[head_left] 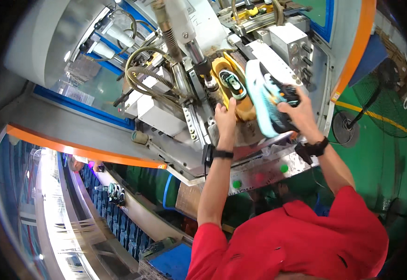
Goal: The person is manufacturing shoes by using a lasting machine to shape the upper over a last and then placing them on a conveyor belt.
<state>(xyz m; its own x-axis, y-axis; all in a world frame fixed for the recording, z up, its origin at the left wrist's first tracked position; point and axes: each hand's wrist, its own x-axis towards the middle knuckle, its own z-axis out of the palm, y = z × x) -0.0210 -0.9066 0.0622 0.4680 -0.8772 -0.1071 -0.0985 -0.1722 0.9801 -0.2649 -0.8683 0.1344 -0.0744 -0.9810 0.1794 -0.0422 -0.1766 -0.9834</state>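
Workstation, seen from above, with positions given relative to the yellow cradle. The machine (80, 122), grey with orange and blue edging, surrounds the yellow cradle (246, 111) on several sides. A black fan (383, 86) stands well to the right of the cradle. A pale control panel (261, 173) lies on the cradle's near side, toward the wearer. A white metal block (285, 44) sits beyond the cradle, to its right. The light-blue shoe (264, 100), with black parts, is held just right of the cradle, tilted, its pale sole side turned toward it. The right hand (301, 116) grasps this shoe on the side away from the cradle. The left hand (226, 122) is at the cradle's near left edge, fingers partly extended; whether it grips cannot be told. A dark shoe (233, 83) with teal trim sits within the cradle, ahead of the left hand. Green buttons (284, 168) dot the panel.
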